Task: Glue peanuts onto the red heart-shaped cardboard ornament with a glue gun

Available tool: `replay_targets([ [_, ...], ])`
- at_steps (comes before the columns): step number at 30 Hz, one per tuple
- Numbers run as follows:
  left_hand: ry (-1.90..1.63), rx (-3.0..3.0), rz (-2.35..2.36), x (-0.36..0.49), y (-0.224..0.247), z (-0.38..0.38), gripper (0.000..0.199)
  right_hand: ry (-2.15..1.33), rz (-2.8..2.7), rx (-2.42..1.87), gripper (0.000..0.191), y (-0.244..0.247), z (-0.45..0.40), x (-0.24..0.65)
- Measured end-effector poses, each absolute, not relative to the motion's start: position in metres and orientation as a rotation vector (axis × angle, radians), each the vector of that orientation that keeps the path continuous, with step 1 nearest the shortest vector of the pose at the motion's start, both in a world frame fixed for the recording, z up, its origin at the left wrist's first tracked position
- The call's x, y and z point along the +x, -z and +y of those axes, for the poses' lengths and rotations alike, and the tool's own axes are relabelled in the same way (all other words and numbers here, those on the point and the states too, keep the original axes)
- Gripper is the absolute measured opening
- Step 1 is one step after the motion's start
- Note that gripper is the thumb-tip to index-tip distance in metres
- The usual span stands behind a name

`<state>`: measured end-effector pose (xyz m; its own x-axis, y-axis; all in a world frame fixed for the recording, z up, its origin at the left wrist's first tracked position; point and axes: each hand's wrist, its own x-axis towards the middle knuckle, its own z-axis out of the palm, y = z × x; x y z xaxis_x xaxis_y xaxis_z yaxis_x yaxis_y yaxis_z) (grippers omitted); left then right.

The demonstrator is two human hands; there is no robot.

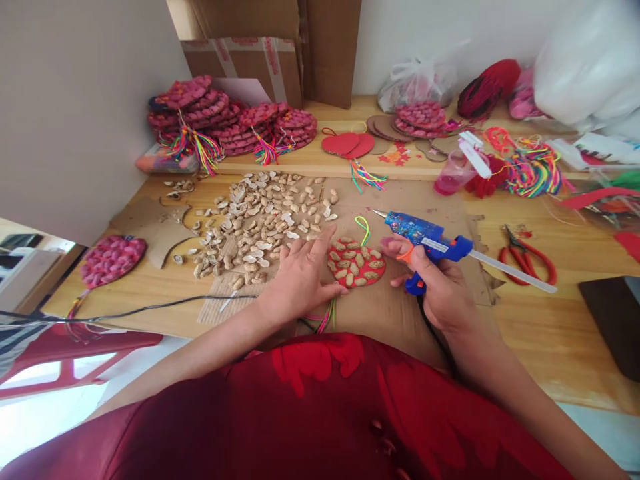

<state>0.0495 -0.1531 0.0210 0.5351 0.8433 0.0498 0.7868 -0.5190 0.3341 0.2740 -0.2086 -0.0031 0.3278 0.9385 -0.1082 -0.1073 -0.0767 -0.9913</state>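
Note:
In my right hand [440,280] is a blue hot glue gun [415,233], its nozzle pointing left and a clear glue stick [515,270] sticking out of its back. My left hand [303,273] rests with fingers apart at the left edge of a red disc [363,283]. Peanut shells [355,269] cover much of that disc. A yellow-green cord loop [363,230] rises from its top, and coloured tassel strands [327,317] hang below. To the left of my hand spreads a heap of peanut shells [270,220] on cardboard.
Finished pink discs [230,127] are stacked on the raised back shelf, near plain red discs [347,143]. Another pink disc [113,261] lies at left. Red-handled pliers [527,257] and a dark flat object [613,320] are at right. A black cable [150,308] crosses the front left.

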Motion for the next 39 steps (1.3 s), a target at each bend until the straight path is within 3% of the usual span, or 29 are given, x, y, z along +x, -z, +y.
replay_targets([
  [8, -0.246, 2.435, 1.261, 0.053, -0.021, -0.139, 0.106, -1.095, -0.81, -1.362, 0.033, -0.002, -0.22, 0.275],
  [15, -0.326, 2.36, 0.801, 0.05, -0.019, -0.106, 0.098, -1.212, -0.773, -1.301, 0.024, -0.008, -0.241, 0.277],
  [25, -0.364, 2.459, 0.729, 0.045, -0.02, -0.089, 0.088, -1.757, -0.632, -1.02, 0.038, -0.009, -0.259, 0.271],
  [32, -0.526, 2.549, 1.04, 0.04, -0.018, -0.107, 0.045, -1.42, -0.592, -1.123, 0.035, -0.014, -0.248, 0.291],
  [39, -0.468, 2.493, 1.001, 0.042, -0.014, -0.119, 0.05, -1.342, -0.552, -1.2, 0.032, -0.008, -0.237, 0.289],
])
